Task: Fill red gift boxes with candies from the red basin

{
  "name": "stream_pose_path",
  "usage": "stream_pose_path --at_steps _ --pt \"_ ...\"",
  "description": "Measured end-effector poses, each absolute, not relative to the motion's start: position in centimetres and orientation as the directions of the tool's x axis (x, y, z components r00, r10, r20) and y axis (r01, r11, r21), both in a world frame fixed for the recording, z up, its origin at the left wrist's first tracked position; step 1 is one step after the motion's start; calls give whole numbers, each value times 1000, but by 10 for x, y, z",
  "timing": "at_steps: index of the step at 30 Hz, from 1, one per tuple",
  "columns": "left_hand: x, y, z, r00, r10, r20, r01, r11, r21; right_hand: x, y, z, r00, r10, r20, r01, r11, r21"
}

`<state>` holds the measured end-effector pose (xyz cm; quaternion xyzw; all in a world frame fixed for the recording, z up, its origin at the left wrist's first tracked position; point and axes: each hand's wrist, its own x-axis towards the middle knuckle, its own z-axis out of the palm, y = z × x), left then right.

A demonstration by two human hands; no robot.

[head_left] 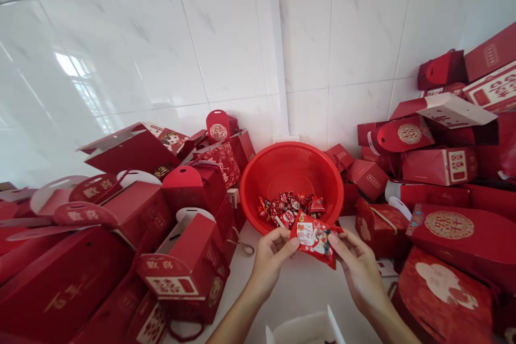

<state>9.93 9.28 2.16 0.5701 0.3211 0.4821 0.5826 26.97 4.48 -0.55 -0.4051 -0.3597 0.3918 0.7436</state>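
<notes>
Left of the round, perforated red plastic basin (288,166): heaped smooth card boxes (197,188), arched flaps, some corded. At basin's near rim, left hand (268,258) pinches one edge of a shiny, squarish red packet (312,236); crinkly wrapped sweets (286,207) inside basin behind. Right hand (357,266), thumb on top, grips packet's opposite edge. Right of basin: stacked angular red cartons (449,226), gold medallions.

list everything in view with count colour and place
basin: one, red, centre
packet: one, red, overlapping the basin's near rim
wrapped pieces: many, mostly red, inside the basin
gift boxes: many, mostly red, left and right of basin
white box: one, white, bottom edge, cut off
table: one, pale, under the basin
wall: one, white tiled, behind
left hand: one, bare, holding packet's left end
right hand: one, bare, holding packet's right end
</notes>
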Motion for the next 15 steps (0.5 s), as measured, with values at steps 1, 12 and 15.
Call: stream_pose_path --at_steps 1,12,15 --pt "99 93 22 329 927 177 -194 -117 974 270 45 -5 441 871 215 -287 364 -886" --pt "101 92 23 331 935 130 -246 -48 968 271 39 3 437 864 252 -250 385 -888" --pt "103 92 23 332 940 84 -291 17 956 270 37 4 416 874 252 -228 368 -902"
